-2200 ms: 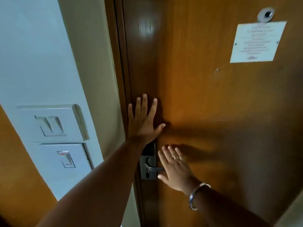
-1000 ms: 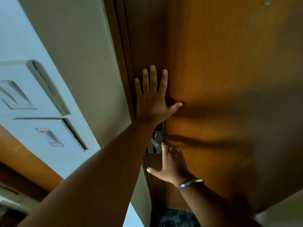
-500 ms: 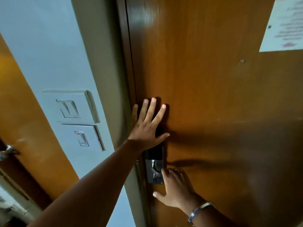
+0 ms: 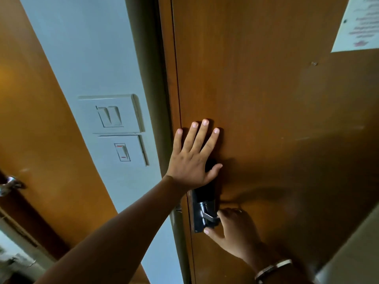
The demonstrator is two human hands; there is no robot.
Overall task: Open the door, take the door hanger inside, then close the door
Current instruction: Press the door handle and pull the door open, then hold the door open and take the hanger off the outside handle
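Observation:
A brown wooden door (image 4: 266,99) fills the right of the head view and sits flush in its frame. My left hand (image 4: 192,158) lies flat on it near the latch edge, fingers spread, just above the dark lock plate (image 4: 205,203). My right hand (image 4: 233,230) wraps the metal lever handle (image 4: 209,217) at the bottom of that plate, thumb under the lever. A metal bangle circles my right wrist. No door hanger is in view.
A white wall strip left of the door frame carries two switch plates (image 4: 114,128). Further left is another brown door with a metal handle (image 4: 9,184). A white printed notice (image 4: 361,25) is fixed to the door at the upper right.
The view has swung up and back, showing the notice and the second door. My left hand stays flat on the door; my right hand has closed around the lever handle.

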